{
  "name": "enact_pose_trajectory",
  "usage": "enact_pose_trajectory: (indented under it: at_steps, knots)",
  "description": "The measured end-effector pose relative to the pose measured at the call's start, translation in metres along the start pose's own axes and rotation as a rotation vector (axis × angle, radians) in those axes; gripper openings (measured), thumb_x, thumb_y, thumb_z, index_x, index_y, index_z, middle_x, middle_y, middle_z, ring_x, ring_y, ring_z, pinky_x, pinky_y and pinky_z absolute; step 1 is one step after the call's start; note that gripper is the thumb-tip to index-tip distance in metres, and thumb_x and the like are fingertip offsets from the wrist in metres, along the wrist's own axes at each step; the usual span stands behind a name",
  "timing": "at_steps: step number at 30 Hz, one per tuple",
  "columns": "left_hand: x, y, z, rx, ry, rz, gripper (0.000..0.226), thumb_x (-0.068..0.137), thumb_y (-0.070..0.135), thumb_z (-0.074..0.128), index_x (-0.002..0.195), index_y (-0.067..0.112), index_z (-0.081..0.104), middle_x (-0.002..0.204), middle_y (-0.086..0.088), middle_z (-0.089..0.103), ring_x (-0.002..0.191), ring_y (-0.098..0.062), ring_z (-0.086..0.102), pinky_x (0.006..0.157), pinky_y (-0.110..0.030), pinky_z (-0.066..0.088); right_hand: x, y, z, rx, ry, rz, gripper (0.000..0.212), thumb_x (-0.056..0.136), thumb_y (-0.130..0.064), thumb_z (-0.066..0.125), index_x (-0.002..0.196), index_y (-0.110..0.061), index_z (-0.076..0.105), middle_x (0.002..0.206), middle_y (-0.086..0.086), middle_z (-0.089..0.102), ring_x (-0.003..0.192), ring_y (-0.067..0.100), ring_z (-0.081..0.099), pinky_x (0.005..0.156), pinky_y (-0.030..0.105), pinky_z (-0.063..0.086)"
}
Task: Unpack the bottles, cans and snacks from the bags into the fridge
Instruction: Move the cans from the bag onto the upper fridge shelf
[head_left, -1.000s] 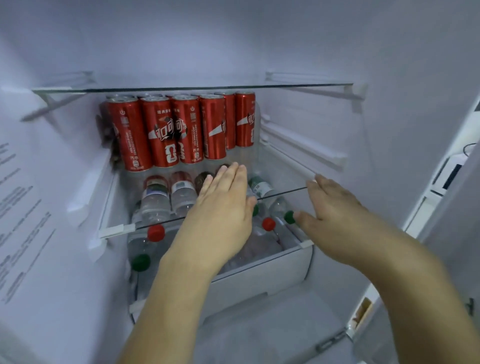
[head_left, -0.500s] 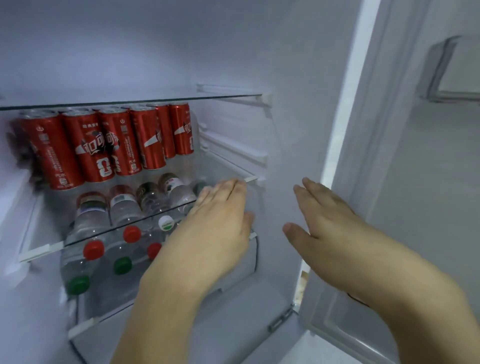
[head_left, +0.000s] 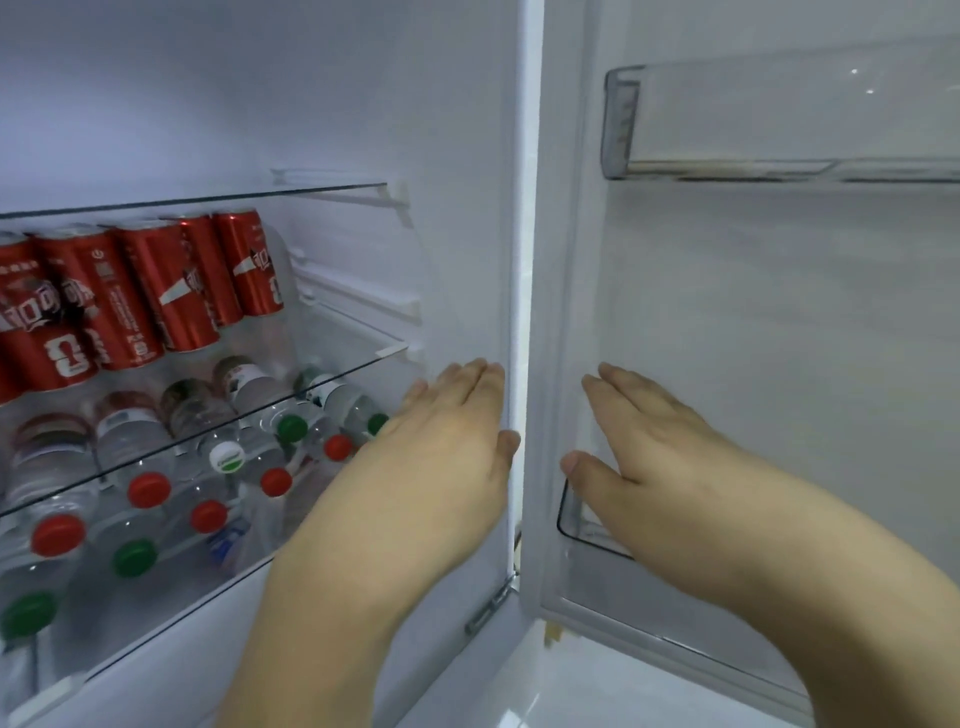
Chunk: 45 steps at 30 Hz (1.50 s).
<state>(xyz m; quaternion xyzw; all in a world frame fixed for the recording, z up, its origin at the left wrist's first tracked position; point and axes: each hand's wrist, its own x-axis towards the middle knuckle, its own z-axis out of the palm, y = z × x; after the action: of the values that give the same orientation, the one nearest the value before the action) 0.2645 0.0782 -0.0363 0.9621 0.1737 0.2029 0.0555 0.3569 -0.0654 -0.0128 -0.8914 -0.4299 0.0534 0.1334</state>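
Several red cans (head_left: 171, 291) stand in a row on a glass shelf (head_left: 332, 374) inside the open fridge, at the left. Below the shelf, several clear bottles (head_left: 156, 499) with red, green and white caps lie in a drawer. My left hand (head_left: 447, 447) is flat with straight fingers, empty, in front of the fridge's right inner wall near the door hinge edge. My right hand (head_left: 654, 457) is also flat and empty, held in front of the open door's inner panel, over a lower door bin.
The white fridge door (head_left: 779, 312) stands open at the right, with a clear door bin (head_left: 779, 166) high up and another clear bin (head_left: 576, 525) low down. An upper glass shelf (head_left: 260, 195) spans the fridge. A hinge bracket (head_left: 488, 608) sits at the bottom.
The view has swung right, from the drawer of bottles to the door. Both hands moved right with it, staying flat and empty; my right hand now sits before the door panel.
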Motion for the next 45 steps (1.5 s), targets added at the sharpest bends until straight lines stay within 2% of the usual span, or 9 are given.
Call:
enact_pose_trajectory:
  at_steps: [5,14,18,23,28,32,39,43,45]
  knots:
    - [0.013,0.026,0.011,-0.005,0.017,0.142,0.058,0.102,0.038,0.015,0.157,0.019,0.005,0.164,0.005,0.005,0.150,-0.008,0.002,0.096,-0.007,-0.023,-0.011,0.028,-0.003,-0.010,0.037,0.149,0.063,0.103,-0.041,0.025,0.154,-0.020,-0.007,0.161,-0.006,-0.016,0.147,0.010,-0.012,0.113,0.021,-0.005]
    - [0.036,0.075,0.030,-0.122,-0.182,0.398,0.059,0.106,0.035,0.021,0.155,0.024,-0.009,0.163,0.010,-0.008,0.144,-0.004,-0.011,0.086,-0.001,-0.027,-0.033,0.066,-0.001,0.005,0.099,0.443,0.063,0.103,-0.039,0.028,0.154,-0.019,-0.002,0.162,-0.004,-0.011,0.148,0.011,-0.008,0.115,0.024,-0.002]
    - [0.040,0.097,0.041,-0.116,-0.158,0.494,0.059,0.106,0.034,0.022,0.156,0.020,-0.007,0.164,0.005,-0.007,0.148,-0.008,-0.007,0.103,-0.012,-0.019,-0.054,0.088,-0.003,-0.014,0.127,0.543,0.063,0.103,-0.038,0.029,0.154,-0.018,0.000,0.162,-0.003,-0.009,0.148,0.013,-0.006,0.116,0.025,-0.001]
    - [0.044,0.130,0.049,-0.154,-0.170,0.607,0.059,0.106,0.033,0.022,0.156,0.019,-0.005,0.164,0.005,-0.004,0.149,-0.007,-0.005,0.109,-0.016,-0.013,-0.080,0.105,-0.009,-0.043,0.212,0.639,0.061,0.103,-0.037,0.030,0.154,-0.019,0.003,0.162,-0.004,-0.006,0.148,0.012,-0.003,0.110,0.023,0.002]
    - [0.048,0.156,0.052,-0.217,-0.204,0.698,0.058,0.106,0.035,0.023,0.156,0.022,-0.003,0.164,0.008,-0.004,0.148,-0.005,-0.007,0.101,-0.009,-0.017,-0.103,0.114,-0.010,-0.070,0.243,0.748,0.062,0.103,-0.037,0.031,0.154,-0.017,0.004,0.162,-0.001,-0.003,0.148,0.014,-0.001,0.115,0.025,0.004]
    - [0.055,0.178,0.053,-0.263,-0.234,0.832,0.057,0.106,0.036,0.022,0.156,0.025,-0.003,0.163,0.011,-0.005,0.144,-0.003,-0.010,0.083,0.000,-0.025,-0.117,0.118,-0.014,-0.069,0.285,0.877,0.062,0.103,-0.037,0.031,0.154,-0.016,0.003,0.162,0.000,-0.002,0.148,0.015,0.001,0.116,0.025,0.005]
    - [0.066,0.202,0.068,-0.308,-0.245,1.054,0.057,0.106,0.034,0.024,0.156,0.022,0.000,0.164,0.009,0.000,0.148,-0.005,-0.003,0.104,-0.013,-0.013,-0.138,0.111,-0.009,0.014,0.363,1.134,0.053,0.101,-0.035,0.034,0.149,-0.016,0.022,0.157,0.000,0.016,0.145,0.018,0.013,0.112,0.029,0.018]
    - [0.064,0.219,0.069,-0.369,-0.224,1.149,0.058,0.102,0.041,0.014,0.156,0.020,0.009,0.163,0.006,0.009,0.147,-0.009,0.006,0.100,-0.008,-0.009,-0.155,0.107,-0.004,-0.016,0.355,1.237,0.046,0.101,-0.033,0.033,0.143,-0.016,0.029,0.152,0.000,0.024,0.143,0.018,0.017,0.114,0.031,0.017]
    - [0.060,0.231,0.066,-0.410,-0.272,1.152,0.055,0.106,0.036,0.022,0.156,0.022,0.005,0.164,0.008,0.005,0.147,-0.012,0.003,0.103,-0.009,-0.005,-0.165,0.106,-0.006,-0.051,0.324,1.250,0.048,0.100,-0.033,0.033,0.144,-0.016,0.029,0.154,0.000,0.023,0.144,0.017,0.017,0.116,0.033,0.017]
